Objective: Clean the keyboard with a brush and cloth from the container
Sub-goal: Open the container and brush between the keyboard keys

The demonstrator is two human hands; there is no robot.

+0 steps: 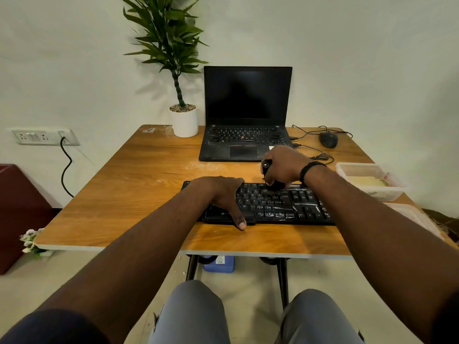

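Brushing step under way: my right hand (pixel 285 165) grips the brush (pixel 272 183), bristles seemingly on the keyboard (pixel 285 207) mid-worktop, my left hand (pixel 223 194) flat steadying it; next, the cloth, probably in the container (pixel 367 180) at right.

Left hand (pixel 221 194) flat on left half of black keyboard (pixel 285 207), thumb over its near edge. Right hand (pixel 283 167) grips black brush (pixel 272 183), bristles down on upper key rows. Clear container (pixel 370 180) on desk (pixel 124 182), right of keyboard. Laptop (pixel 246 115) behind, open, screen dark.
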